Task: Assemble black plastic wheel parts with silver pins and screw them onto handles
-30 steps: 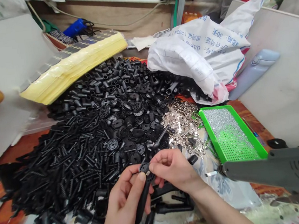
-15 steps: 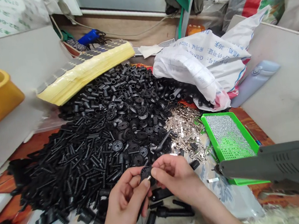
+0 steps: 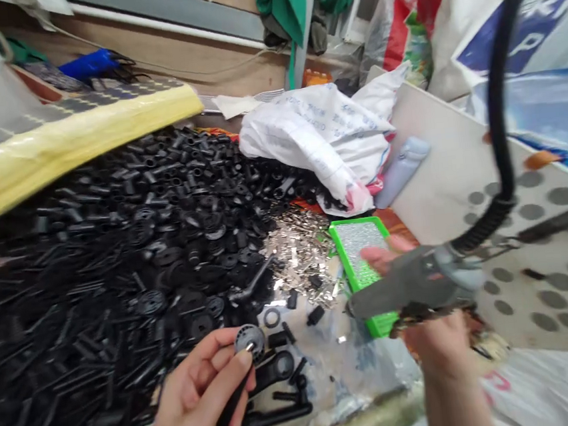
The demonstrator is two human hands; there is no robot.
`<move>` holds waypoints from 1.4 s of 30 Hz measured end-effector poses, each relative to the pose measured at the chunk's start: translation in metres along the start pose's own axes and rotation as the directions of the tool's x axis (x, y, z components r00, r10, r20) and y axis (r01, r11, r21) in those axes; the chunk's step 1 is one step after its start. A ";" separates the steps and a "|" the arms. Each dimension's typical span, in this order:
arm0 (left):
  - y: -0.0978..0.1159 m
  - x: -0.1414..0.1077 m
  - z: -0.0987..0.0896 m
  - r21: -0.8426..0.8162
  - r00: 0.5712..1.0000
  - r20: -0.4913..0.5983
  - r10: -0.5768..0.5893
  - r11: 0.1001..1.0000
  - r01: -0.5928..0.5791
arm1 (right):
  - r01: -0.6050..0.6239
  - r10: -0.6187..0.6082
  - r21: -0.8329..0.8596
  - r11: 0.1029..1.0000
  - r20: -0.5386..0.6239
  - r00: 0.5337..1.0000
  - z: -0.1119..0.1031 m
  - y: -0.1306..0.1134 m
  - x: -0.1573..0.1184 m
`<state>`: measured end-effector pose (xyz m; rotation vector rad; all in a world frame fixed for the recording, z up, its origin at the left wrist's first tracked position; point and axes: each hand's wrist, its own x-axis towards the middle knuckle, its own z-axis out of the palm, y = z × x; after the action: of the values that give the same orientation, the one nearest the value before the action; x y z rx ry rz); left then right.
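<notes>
Fingers (image 3: 236, 373) of the left hand (image 3: 195, 406) pinch a black-handled part (image 3: 232, 405) at its round, perforated disc head (image 3: 249, 339), a small metal piece showing by the thumb. That part is held over the counter (image 3: 396, 222), beside loose black levers (image 3: 279, 367). The right hand (image 3: 442, 342) reaches around a grey power screwdriver (image 3: 404, 288); blur leaves it impossible to tell whether its fingers grasp it. The tool overlaps a green tray (image 3: 382, 325) near heaped metal strips (image 3: 300, 251).
</notes>
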<state>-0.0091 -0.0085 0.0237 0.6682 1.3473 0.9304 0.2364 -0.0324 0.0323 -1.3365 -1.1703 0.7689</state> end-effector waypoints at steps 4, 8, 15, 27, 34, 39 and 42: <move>0.002 0.002 0.015 0.033 0.994 0.114 0.006 0.999 -0.010 | -0.030 0.023 0.108 0.994 0.068 0.997 0.008 -0.001 0.018; -0.002 0.004 0.032 0.035 0.987 0.161 0.015 0.999 -0.021 | 0.089 -0.078 0.179 0.980 -0.065 0.995 0.001 -0.008 0.018; -0.008 0.016 0.065 0.100 0.952 0.304 -0.027 0.995 -0.004 | 0.223 -0.214 0.050 0.974 -0.142 0.966 -0.033 0.002 0.030; -0.030 0.031 0.098 0.164 0.928 0.366 -0.073 0.986 0.014 | 0.169 -0.169 -0.018 0.985 -0.225 0.960 -0.050 0.030 0.051; -0.033 0.035 0.091 0.198 0.962 0.268 -0.050 0.980 -0.005 | 0.265 -0.157 0.241 0.933 -0.390 0.907 -0.041 0.042 0.049; -0.032 0.030 0.096 0.205 0.969 0.240 -0.051 0.979 0.001 | 0.262 -0.137 0.285 0.922 -0.393 0.909 -0.041 0.046 0.049; -0.033 0.030 0.096 0.203 0.973 0.227 -0.042 0.979 -0.005 | 0.258 -0.138 0.289 0.922 -0.378 0.916 -0.041 0.047 0.048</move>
<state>0.0906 0.0112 -0.0061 0.8899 1.2463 0.6815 0.2980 0.0059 0.0021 -0.9987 -0.8305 0.5218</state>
